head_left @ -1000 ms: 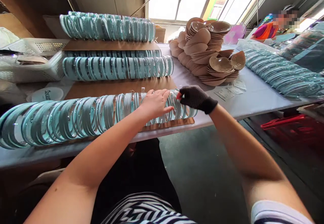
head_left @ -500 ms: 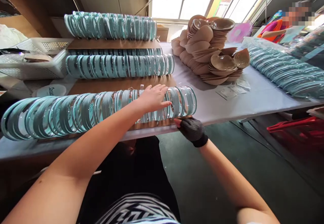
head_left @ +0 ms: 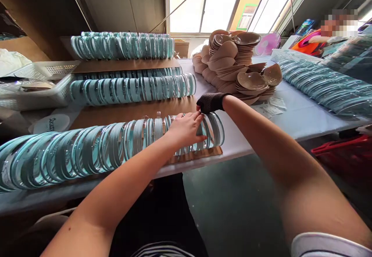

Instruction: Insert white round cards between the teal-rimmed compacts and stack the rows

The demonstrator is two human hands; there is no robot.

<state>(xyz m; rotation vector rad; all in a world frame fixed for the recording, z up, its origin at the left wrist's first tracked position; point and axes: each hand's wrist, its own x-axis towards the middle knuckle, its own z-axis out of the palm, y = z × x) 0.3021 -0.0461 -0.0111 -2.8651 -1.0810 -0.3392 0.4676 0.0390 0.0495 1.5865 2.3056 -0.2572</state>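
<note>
L hand [head_left: 187, 131] lies over the front row [head_left: 113, 144] of visors near its R end; I note fingers extended together, thumb set apart, not closed round anything I can see. R hand [head_left: 209, 102], gloved, is at the far upper side of the same row, beside the L fingertips. Its fingers are curled in; cannot tell if they hold anything, as the contact is hidden. Front row stands on edge along the near side of the table [head_left: 238, 133], R end on brown board [head_left: 200, 155].

Risks, in my judgement:
1. End visor [head_left: 217, 127] has no support on its R side. A push or snag from R hand could tip it, w/ neighbours following.
2. Row is close to the near edge. Uneven L hand pressure could roll pcs. off, esp. if board slips.
3. R forearm passes near the cups [head_left: 252, 80] and packets [head_left: 274, 107]; a wide elbow swing could knock cups down.
4. Clear plastic: fingertip drag could scratch or smear, prob. on bare L side.
</note>
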